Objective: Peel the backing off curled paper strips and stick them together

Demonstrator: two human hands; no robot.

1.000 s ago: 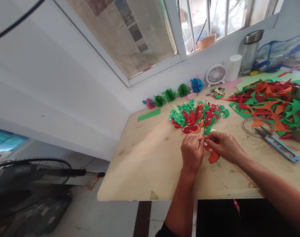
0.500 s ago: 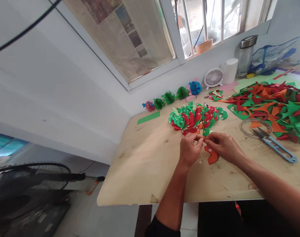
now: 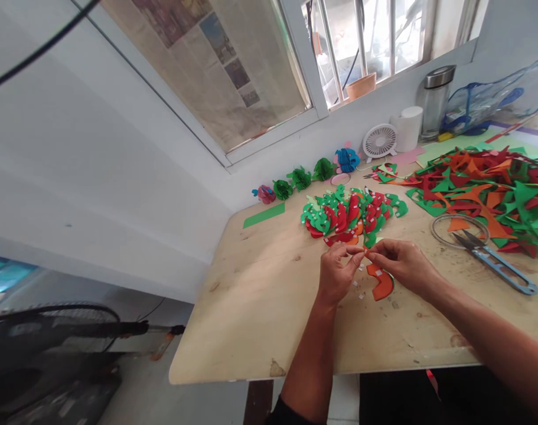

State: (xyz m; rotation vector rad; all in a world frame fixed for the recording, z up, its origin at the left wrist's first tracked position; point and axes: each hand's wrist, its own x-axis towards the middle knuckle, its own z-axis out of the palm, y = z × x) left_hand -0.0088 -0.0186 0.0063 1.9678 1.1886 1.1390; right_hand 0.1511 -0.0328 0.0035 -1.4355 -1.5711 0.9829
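My left hand (image 3: 338, 273) and my right hand (image 3: 399, 262) meet fingertip to fingertip over the wooden table (image 3: 251, 307). Between the pinched fingers shows a tiny orange-red bit, mostly hidden, too small to name. Just below the fingertips lies a curved orange piece (image 3: 382, 285) with a small white square on it. Several tiny white squares are scattered on the wood beside it. Beyond my hands spreads a pile of curved green and red pieces (image 3: 342, 217), many bearing white squares.
Blue-handled snips (image 3: 501, 265) rest across a metal ring (image 3: 437, 230) at right. Behind are a heap of green, red and orange scraps (image 3: 494, 189), a small white fan (image 3: 380, 142), a glass bottle (image 3: 434, 109), green paper figures (image 3: 301, 177) and a green strip (image 3: 264, 215).
The view has shifted slightly. My hands stay together, with the fingertips a little more apart, and more white squares show on the table between them.
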